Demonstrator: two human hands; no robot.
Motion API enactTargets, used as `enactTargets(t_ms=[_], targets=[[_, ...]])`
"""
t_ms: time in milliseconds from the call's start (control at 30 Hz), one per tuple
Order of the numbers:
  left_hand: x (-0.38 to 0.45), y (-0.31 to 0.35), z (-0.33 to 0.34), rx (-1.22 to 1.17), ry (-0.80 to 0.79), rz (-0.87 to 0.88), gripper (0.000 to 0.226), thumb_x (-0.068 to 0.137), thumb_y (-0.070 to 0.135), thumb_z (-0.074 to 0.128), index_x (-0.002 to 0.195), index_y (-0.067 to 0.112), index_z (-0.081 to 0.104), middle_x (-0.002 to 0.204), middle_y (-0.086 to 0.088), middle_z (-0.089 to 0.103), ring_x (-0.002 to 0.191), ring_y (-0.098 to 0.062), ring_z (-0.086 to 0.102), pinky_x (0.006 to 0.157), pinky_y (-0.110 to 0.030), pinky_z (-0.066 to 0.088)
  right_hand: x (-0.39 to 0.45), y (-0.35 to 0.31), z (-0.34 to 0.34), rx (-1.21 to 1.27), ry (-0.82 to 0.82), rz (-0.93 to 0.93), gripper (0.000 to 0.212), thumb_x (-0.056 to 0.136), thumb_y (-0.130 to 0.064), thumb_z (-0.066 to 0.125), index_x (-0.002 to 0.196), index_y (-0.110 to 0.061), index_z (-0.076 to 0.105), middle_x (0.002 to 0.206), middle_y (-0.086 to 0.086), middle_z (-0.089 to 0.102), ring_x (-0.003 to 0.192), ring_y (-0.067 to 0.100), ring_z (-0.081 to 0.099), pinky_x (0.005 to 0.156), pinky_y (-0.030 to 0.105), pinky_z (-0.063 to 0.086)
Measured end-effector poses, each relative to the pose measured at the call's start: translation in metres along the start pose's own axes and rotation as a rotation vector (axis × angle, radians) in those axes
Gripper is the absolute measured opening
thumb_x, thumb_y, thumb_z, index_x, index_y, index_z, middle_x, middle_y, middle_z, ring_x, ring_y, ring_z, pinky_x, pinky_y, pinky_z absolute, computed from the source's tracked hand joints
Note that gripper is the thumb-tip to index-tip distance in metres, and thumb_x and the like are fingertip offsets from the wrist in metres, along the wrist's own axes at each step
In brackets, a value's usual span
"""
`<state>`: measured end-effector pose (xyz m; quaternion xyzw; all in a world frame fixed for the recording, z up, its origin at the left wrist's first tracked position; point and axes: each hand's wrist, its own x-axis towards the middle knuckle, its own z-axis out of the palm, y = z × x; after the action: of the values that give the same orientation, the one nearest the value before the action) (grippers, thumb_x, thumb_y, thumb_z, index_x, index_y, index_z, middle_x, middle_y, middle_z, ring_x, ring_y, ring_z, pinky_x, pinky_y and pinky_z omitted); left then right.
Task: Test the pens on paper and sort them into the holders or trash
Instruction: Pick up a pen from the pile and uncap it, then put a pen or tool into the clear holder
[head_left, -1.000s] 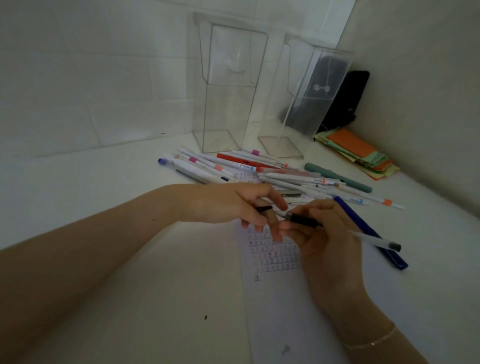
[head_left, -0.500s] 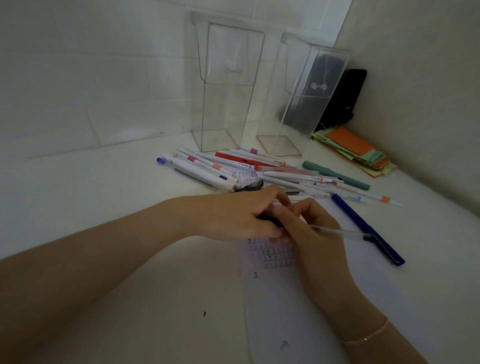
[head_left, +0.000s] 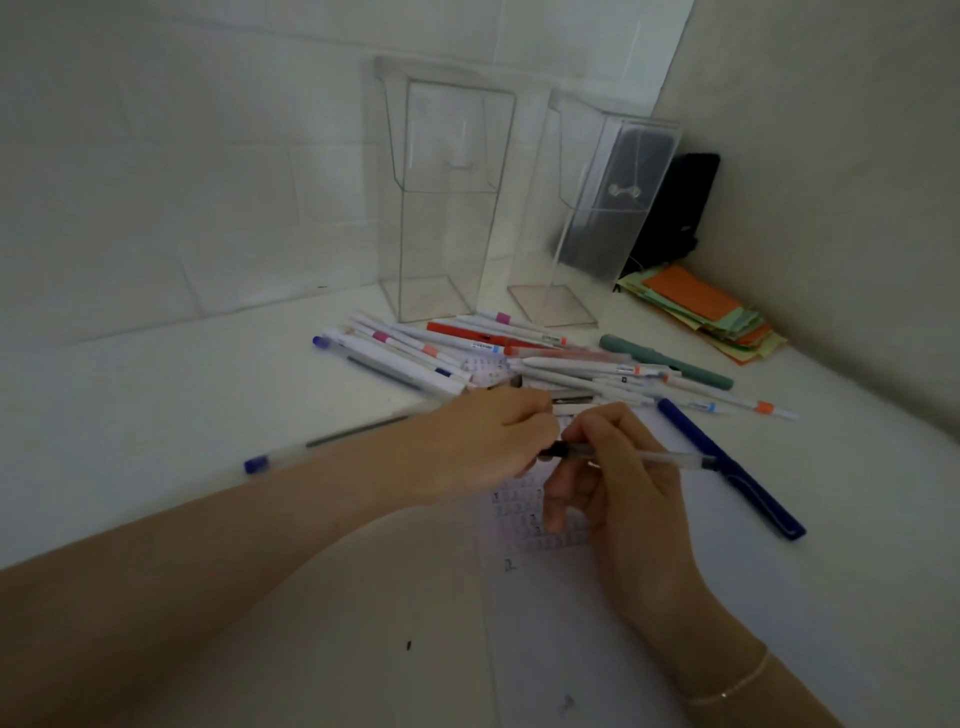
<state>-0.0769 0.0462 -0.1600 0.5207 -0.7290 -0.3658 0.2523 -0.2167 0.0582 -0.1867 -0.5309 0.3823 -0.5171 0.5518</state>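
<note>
The right hand (head_left: 618, 483) is gripping a clear pen (head_left: 644, 458), its grip clamped on the barrel, over the paper (head_left: 597, 623) on the bench (head_left: 156, 395). The left hand (head_left: 483, 441) is pinching the pen's dark tip end. Small rows of test marks on the paper are too blurred to read. The pen pile (head_left: 519, 353) is lying just before two clear holders (head_left: 441, 208).

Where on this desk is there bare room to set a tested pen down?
Bare desk lies left of the paper, below the blue-capped pen, and right of the dark blue pen. The pen pile before the clear holders is crowded, where both hands work.
</note>
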Motion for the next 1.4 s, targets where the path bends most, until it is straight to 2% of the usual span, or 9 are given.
enactTargets(t_ms=[233, 367, 500, 633, 767, 900, 1133, 1233, 1400], targets=[[0.003, 0.008, -0.024, -0.123, 0.1, 0.014, 0.015, 0.09, 0.022, 0.055, 0.075, 0.023, 0.055, 0.07, 0.004, 0.062, 0.065, -0.01, 0.055, 0.068, -0.03, 0.045, 0.018, -0.033, 0.004, 0.095, -0.007, 0.153, 0.022, 0.095, -0.016, 0.047, 0.079, -0.004, 0.055, 0.058, 0.014, 0.058, 0.042, 0.02, 0.053, 0.04, 0.027, 0.046], [0.003, 0.031, -0.101, -0.242, 0.469, 0.149, 0.01, 0.075, 0.006, 0.073, 0.083, 0.009, 0.068, 0.068, 0.002, 0.068, 0.061, -0.001, 0.06, 0.056, -0.013, 0.044, 0.077, -0.079, 0.005, 0.317, 0.163, 0.288, 0.016, 0.085, -0.025, 0.065, 0.083, -0.011, 0.058, 0.063, 0.005, 0.062, 0.045, 0.012, 0.057, 0.042, 0.02, 0.048], [0.002, 0.041, -0.172, -0.165, 0.796, 0.172, 0.01, 0.079, 0.016, 0.072, 0.087, 0.01, 0.07, 0.076, -0.002, 0.07, 0.068, -0.006, 0.066, 0.061, -0.017, 0.047, 0.137, -0.106, 0.024, -0.244, 0.204, -0.075, 0.03, 0.085, -0.01, 0.066, 0.111, -0.009, 0.049, 0.093, 0.001, 0.055, 0.067, 0.011, 0.054, 0.05, 0.014, 0.048], [0.006, 0.053, -0.209, 0.007, 0.936, 0.199, 0.019, 0.079, 0.026, 0.072, 0.087, 0.009, 0.068, 0.078, -0.003, 0.07, 0.065, -0.008, 0.067, 0.065, -0.023, 0.051, 0.191, -0.122, 0.063, -0.968, -0.153, -0.639, 0.067, 0.079, 0.003, 0.059, 0.138, -0.017, 0.034, 0.128, 0.007, 0.042, 0.105, 0.02, 0.049, 0.088, 0.032, 0.046], [0.016, 0.057, -0.218, 0.121, 0.978, 0.199, 0.021, 0.079, 0.032, 0.071, 0.073, 0.013, 0.064, 0.069, 0.002, 0.068, 0.058, -0.003, 0.064, 0.059, -0.017, 0.046, 0.238, -0.149, 0.103, -1.35, -0.552, -0.469, 0.107, 0.074, -0.014, 0.076, 0.151, -0.021, 0.001, 0.155, 0.011, 0.013, 0.141, 0.028, 0.021, 0.113, 0.042, 0.028], [0.024, 0.056, -0.216, 0.225, 0.975, 0.182, 0.027, 0.088, 0.035, 0.06, 0.076, 0.011, 0.057, 0.073, 0.0, 0.065, 0.057, -0.002, 0.062, 0.052, -0.009, 0.043, 0.26, -0.167, 0.119, -1.544, -0.756, -0.214, 0.106, 0.066, -0.033, 0.084, 0.147, -0.03, 0.016, 0.152, 0.002, 0.023, 0.136, 0.023, 0.03, 0.108, 0.036, 0.033], [0.027, 0.046, -0.204, 0.273, 1.078, 0.483, 0.023, 0.093, 0.035, 0.052, 0.079, 0.018, 0.05, 0.067, -0.001, 0.06, 0.057, -0.014, 0.062, 0.057, -0.041, 0.053, 0.284, -0.197, 0.089, -0.902, -0.748, 0.089, 0.078, 0.063, -0.054, 0.072, 0.132, -0.027, 0.05, 0.132, 0.002, 0.056, 0.116, 0.027, 0.057, 0.099, 0.042, 0.047], [0.039, 0.034, -0.2, 0.405, 1.051, 0.591, 0.021, 0.092, 0.038, 0.051, 0.084, 0.019, 0.052, 0.072, 0.004, 0.06, 0.059, -0.011, 0.063, 0.056, -0.039, 0.052, 0.295, -0.2, 0.082, -0.754, -0.6, 0.16, 0.073, 0.071, -0.065, 0.063, 0.12, -0.012, 0.056, 0.117, 0.011, 0.067, 0.101, 0.035, 0.067, 0.093, 0.044, 0.052], [0.073, 0.005, -0.187, 0.527, 0.765, 0.27, 0.02, 0.085, 0.044, 0.061, 0.095, 0.027, 0.056, 0.079, 0.013, 0.066, 0.065, 0.0, 0.064, 0.069, -0.031, 0.054, 0.3, -0.196, 0.088, -0.62, -0.501, 0.258, 0.08, 0.071, -0.066, 0.062, 0.121, -0.003, 0.056, 0.114, 0.018, 0.067, 0.103, 0.037, 0.064, 0.097, 0.048, 0.047]])
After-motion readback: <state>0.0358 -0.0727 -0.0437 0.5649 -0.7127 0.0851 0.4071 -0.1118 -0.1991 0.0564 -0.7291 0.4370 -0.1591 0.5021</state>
